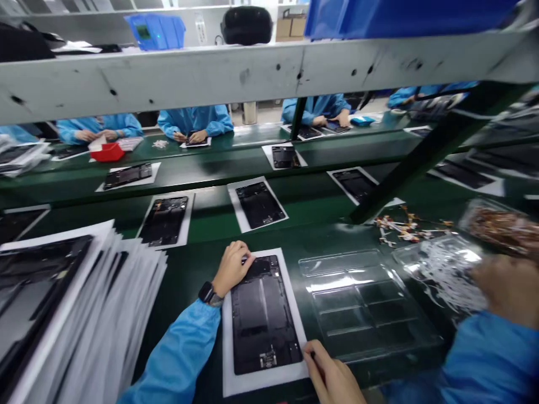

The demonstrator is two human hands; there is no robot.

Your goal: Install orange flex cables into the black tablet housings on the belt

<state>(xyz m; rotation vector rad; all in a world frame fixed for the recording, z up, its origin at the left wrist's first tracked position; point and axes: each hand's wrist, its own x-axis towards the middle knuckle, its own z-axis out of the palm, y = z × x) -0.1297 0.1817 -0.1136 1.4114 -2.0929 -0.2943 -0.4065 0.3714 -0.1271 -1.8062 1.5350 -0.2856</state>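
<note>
An opened tablet housing [248,308], black inside with small circuit parts at both ends, lies on a white sheet [228,359] in front of me. My left hand [233,265], wearing a dark watch, rests over the housing's upper left corner. Its fingers are curled together there; what they pinch is hidden. At the lower right corner of the housing and sheet is my right hand [333,375], thumb and fingers closed. Something small and dark shows between them, too unclear to name.
A stack of sheets with tablet housings [126,292] stands left. To the right are a clear plastic tray [357,303], small cable parts [408,227], white strips [452,269] and a co-worker's blurred hand [507,289]. A green post [425,168] slants beyond; more housings lie ahead.
</note>
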